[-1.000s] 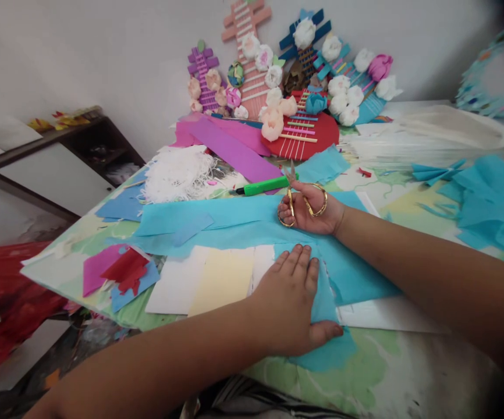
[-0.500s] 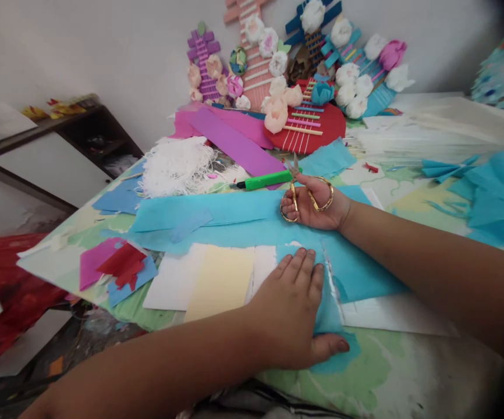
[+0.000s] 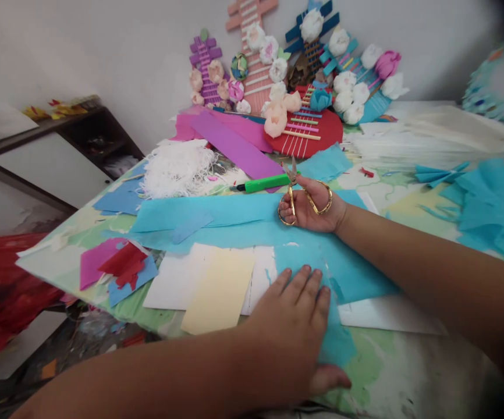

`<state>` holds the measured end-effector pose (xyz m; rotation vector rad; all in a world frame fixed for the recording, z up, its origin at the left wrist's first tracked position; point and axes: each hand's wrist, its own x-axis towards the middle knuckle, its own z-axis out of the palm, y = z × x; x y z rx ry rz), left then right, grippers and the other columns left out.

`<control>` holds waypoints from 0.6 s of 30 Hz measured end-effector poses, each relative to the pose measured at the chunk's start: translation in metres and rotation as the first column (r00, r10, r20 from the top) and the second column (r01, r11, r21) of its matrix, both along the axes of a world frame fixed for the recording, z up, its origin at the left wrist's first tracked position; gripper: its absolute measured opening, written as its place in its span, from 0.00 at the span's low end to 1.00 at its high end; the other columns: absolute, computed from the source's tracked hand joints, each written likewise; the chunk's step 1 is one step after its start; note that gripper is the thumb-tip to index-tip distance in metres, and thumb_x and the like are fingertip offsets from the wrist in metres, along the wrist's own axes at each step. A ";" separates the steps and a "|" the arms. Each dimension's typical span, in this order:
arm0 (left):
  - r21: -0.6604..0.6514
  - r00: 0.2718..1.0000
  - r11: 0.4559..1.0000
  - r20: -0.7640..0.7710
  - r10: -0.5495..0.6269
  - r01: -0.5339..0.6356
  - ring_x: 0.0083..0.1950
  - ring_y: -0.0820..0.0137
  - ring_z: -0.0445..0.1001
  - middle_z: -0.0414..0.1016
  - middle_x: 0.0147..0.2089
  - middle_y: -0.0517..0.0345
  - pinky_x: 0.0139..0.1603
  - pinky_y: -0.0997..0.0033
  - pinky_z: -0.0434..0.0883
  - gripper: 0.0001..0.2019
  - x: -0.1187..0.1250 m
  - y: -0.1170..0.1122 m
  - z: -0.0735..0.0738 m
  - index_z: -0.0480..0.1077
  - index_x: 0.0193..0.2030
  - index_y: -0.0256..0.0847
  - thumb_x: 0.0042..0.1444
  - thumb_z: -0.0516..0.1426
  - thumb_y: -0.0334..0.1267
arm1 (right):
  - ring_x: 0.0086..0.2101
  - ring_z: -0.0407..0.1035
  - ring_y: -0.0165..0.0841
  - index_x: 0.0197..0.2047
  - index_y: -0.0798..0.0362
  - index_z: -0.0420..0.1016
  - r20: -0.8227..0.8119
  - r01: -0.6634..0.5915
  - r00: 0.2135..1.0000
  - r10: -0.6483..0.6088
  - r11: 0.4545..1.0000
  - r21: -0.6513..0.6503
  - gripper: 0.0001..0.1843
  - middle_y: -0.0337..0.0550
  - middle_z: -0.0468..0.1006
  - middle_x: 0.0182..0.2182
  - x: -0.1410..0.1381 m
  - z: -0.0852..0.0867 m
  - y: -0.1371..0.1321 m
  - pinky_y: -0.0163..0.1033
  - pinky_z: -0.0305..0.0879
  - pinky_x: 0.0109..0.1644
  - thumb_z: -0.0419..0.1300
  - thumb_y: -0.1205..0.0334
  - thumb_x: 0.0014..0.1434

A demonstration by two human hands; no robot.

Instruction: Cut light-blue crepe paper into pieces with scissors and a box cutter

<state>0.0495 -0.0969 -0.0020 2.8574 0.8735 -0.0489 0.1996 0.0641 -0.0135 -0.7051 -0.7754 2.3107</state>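
Plain pale wall (image 3: 103, 52) behind, softly and evenly lit. Off to the left, dark wooden shelf unit (image 3: 99, 137) against it. Down below, dim cluttered floor (image 3: 60, 355) beside the green-patterned table (image 3: 409, 372).

Table edge (image 3: 409, 372) bare beside blue paper (image 3: 234, 224); crafts (image 3: 304, 125) behind

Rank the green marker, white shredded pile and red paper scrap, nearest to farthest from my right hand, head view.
1. Green marker, just left of the right hand holding the scissors.
2. White shredded pile, farther left.
3. Red paper scrap, farthest left.
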 end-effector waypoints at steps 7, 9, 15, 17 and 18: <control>0.032 0.992 0.992 -0.013 -0.126 0.126 0.60 0.55 0.55 0.57 0.60 0.42 0.58 0.52 0.51 0.23 -0.016 -0.005 0.002 0.59 0.55 0.33 0.59 0.46 0.47 | 0.22 0.60 0.27 0.23 0.55 0.60 0.255 0.090 0.957 -0.137 0.978 0.187 0.23 0.41 0.64 0.20 -0.003 0.055 -0.018 0.33 0.57 0.24 0.43 0.44 0.56; 0.059 0.986 0.985 0.028 -0.163 0.161 0.55 0.57 0.62 0.64 0.55 0.47 0.56 0.53 0.55 0.16 -0.019 0.000 0.003 0.64 0.50 0.36 0.57 0.48 0.38 | 0.21 0.60 0.27 0.23 0.55 0.59 0.321 0.139 0.919 -0.228 0.950 0.278 0.23 0.40 0.64 0.19 0.005 0.078 -0.026 0.33 0.55 0.23 0.43 0.45 0.56; 0.050 0.997 0.999 0.071 -0.010 0.006 0.37 0.65 0.71 0.73 0.36 0.53 0.38 0.65 0.68 0.10 -0.023 0.021 0.045 0.69 0.40 0.39 0.53 0.50 0.33 | 0.21 0.57 0.26 0.26 0.55 0.62 0.689 -0.481 0.156 -0.707 0.555 0.679 0.23 0.38 0.63 0.19 0.062 0.095 -0.060 0.34 0.51 0.25 0.50 0.40 0.50; 0.132 0.992 0.988 0.106 0.072 -0.086 0.36 0.65 0.71 0.73 0.35 0.54 0.36 0.65 0.68 0.09 -0.025 0.026 0.068 0.69 0.37 0.39 0.53 0.48 0.34 | 0.23 0.59 0.30 0.30 0.54 0.64 0.658 -0.681 -0.130 -0.742 0.549 0.485 0.23 0.41 0.66 0.21 0.084 0.086 -0.069 0.36 0.51 0.26 0.52 0.39 0.48; 0.177 0.988 0.978 0.121 0.092 -0.113 0.35 0.65 0.71 0.73 0.34 0.55 0.35 0.66 0.67 0.10 -0.025 0.029 0.079 0.69 0.36 0.40 0.54 0.47 0.34 | 0.25 0.60 0.32 0.31 0.54 0.65 0.623 -0.743 -0.208 -0.754 0.536 0.400 0.23 0.44 0.69 0.24 0.094 0.080 -0.073 0.37 0.52 0.26 0.53 0.40 0.48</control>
